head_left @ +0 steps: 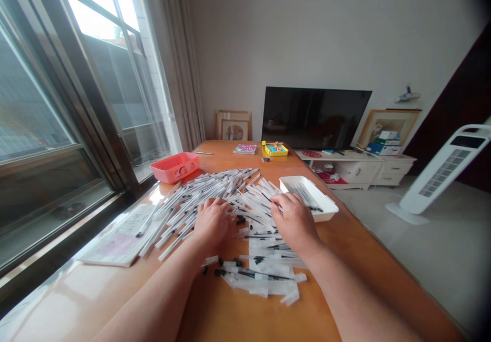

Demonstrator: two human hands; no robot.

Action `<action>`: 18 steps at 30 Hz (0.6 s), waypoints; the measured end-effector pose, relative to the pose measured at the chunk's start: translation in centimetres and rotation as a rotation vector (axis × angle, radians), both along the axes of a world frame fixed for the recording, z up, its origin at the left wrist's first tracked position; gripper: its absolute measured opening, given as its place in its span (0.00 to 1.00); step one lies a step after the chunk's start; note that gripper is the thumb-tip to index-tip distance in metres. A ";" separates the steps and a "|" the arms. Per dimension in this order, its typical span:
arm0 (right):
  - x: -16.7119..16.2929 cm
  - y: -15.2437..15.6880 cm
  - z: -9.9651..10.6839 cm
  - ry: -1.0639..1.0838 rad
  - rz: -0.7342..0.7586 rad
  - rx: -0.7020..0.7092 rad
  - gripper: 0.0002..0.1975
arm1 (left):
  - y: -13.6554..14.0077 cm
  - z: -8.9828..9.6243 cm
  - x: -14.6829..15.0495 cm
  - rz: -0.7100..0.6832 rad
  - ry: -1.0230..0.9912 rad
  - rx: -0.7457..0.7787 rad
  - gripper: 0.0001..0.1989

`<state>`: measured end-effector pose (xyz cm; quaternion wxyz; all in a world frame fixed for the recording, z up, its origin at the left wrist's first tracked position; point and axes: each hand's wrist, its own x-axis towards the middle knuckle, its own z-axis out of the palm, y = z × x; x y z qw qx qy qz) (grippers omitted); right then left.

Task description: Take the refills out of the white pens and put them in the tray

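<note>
My right hand [292,218] pinches a thin dark stick, which looks like a pen refill [266,197]; its tip sticks out to the left of the fingers. My left hand [213,220] is closed over the near part of the pile, fingers curled, and what they hold is hidden. Around it lie many white pen barrels [180,219] with black ends. Clear plastic sleeves [264,280], loose black caps [238,263] and dark refills are strewn between my forearms. Beside my right hand, a white tray [328,210] contains several thin refills.
A red plastic basket [174,168] stands at the table's left edge. A paper booklet [111,247] lies at left, partly under barrels. Farther back are a pink booklet [244,149] and a yellow box [275,150]. A white tower fan [441,176] stands on the floor at right.
</note>
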<state>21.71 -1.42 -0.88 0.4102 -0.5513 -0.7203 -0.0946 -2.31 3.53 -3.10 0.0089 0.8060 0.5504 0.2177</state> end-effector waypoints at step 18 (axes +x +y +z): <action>0.4 0.8 -0.5 0.667 0.154 -0.237 0.09 | -1.5 3.8 -0.3 -0.291 -1.556 -0.492 0.10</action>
